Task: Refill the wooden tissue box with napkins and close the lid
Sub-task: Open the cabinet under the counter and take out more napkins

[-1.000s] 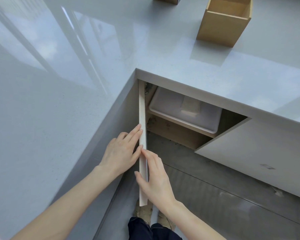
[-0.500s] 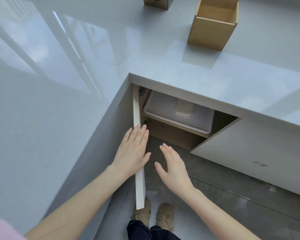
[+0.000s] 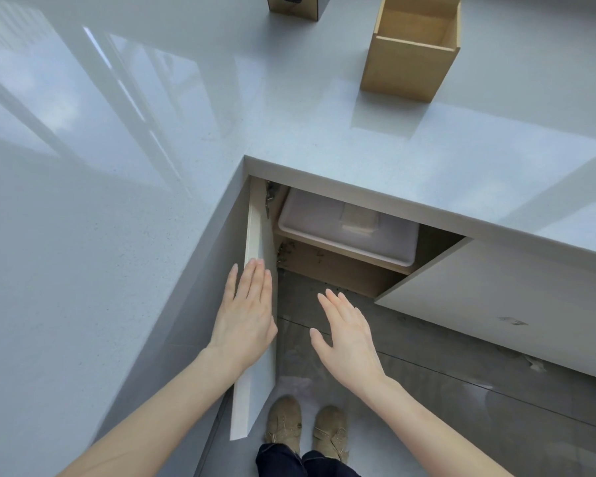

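Observation:
An open-topped wooden tissue box (image 3: 410, 53) stands upright on the grey counter (image 3: 152, 166) at the far right, and it looks empty inside. A second wooden piece (image 3: 295, 6) sits cut off at the top edge. Under the counter, the left white cabinet door (image 3: 255, 390) stands swung out. My left hand (image 3: 246, 316) rests flat against that door, fingers spread. My right hand (image 3: 346, 333) hovers open in front of the cabinet opening, touching nothing. No napkins are visible.
A white lidded plastic bin (image 3: 348, 232) sits on a shelf inside the cabinet. The right cabinet door (image 3: 496, 304) is also swung out. My two tan shoes (image 3: 305, 430) stand on the grey tiled floor below.
Both hands pinched the left door's edge a second ago. The right hand has let go and drawn away to the right; the left hand now lies flat on the door, which has swung wider.

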`<state>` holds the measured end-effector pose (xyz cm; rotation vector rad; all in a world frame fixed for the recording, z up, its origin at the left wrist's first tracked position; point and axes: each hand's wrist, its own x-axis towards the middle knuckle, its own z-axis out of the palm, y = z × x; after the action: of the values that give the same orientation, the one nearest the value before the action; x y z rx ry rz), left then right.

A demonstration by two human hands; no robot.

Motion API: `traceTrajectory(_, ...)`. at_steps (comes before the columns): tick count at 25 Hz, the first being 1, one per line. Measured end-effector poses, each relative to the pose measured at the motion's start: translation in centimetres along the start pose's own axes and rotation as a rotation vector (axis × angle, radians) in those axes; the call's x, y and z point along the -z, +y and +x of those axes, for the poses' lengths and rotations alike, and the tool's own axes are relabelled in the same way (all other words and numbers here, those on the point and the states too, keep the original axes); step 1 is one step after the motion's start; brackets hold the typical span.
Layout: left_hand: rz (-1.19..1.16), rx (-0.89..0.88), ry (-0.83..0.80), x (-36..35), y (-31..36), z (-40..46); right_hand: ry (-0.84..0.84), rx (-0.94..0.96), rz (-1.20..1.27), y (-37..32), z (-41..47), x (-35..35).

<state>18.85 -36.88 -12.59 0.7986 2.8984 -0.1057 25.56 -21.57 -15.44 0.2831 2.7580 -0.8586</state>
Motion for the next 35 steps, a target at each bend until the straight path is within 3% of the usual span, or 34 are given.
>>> traceTrajectory(7,-0.106,-0.02,0.02,0.0,2.9,4.1,0.086,0.001,-0.169,1.9,1.9,1.2)
traceTrajectory(21,-0.195,-0.01,0.004,-9.4,6.2,14.9,-0.013,-0.033,-0.286,13.3,12.4,0.8)
traceTrajectory(25,-0.201,-0.007,-0.033,-13.2,6.2,17.9,0.041,-0.046,-0.303,15.8,15.4,-0.9)
traceTrajectory(35,-0.276,-0.045,0.064,-19.1,6.5,27.7,0.182,0.028,-0.434,21.6,25.0,-3.0)
